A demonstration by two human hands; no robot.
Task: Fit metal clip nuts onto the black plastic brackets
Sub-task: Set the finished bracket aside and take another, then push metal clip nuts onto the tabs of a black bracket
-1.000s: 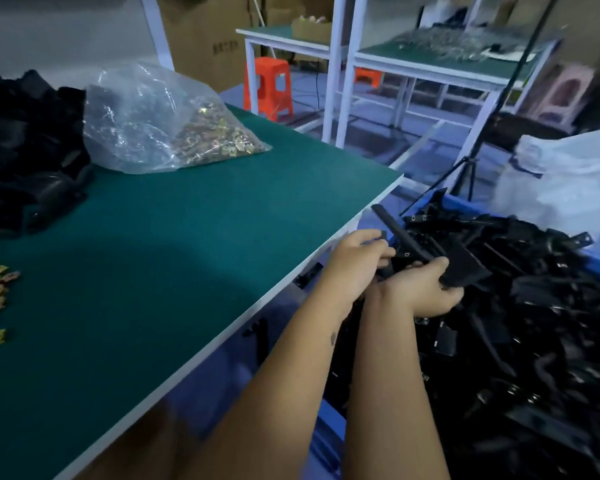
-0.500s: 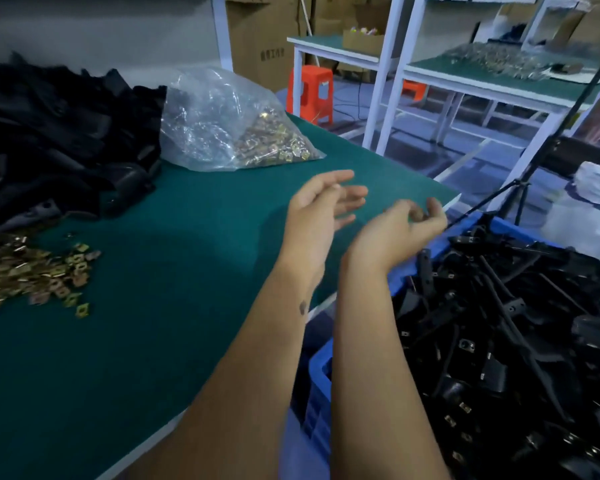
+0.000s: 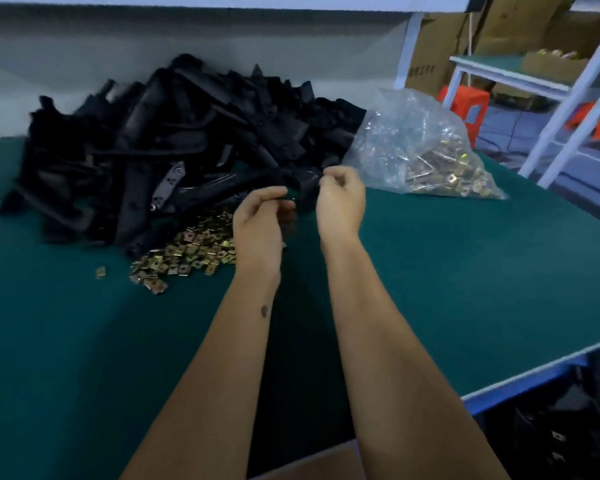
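A big heap of black plastic brackets (image 3: 174, 143) lies at the back left of the green table (image 3: 465, 289). Loose brass-coloured clip nuts (image 3: 187, 252) are spread in front of the heap. My left hand (image 3: 258, 223) and my right hand (image 3: 342, 199) hover side by side, fingers curled, at the front bracket (image 3: 291, 178) of the heap. My right fingertips are at that bracket's end. Blur hides whether either hand grips it.
A clear plastic bag of clip nuts (image 3: 426, 150) lies right of the heap. A blue bin with black brackets (image 3: 568, 427) sits below the table's right edge. White-framed tables (image 3: 506, 74), an orange stool (image 3: 465, 105) and cardboard boxes stand behind.
One second ago both hands held a black bracket over the blue bin. They let it go, came up empty, and have swung left to the heap on the table.
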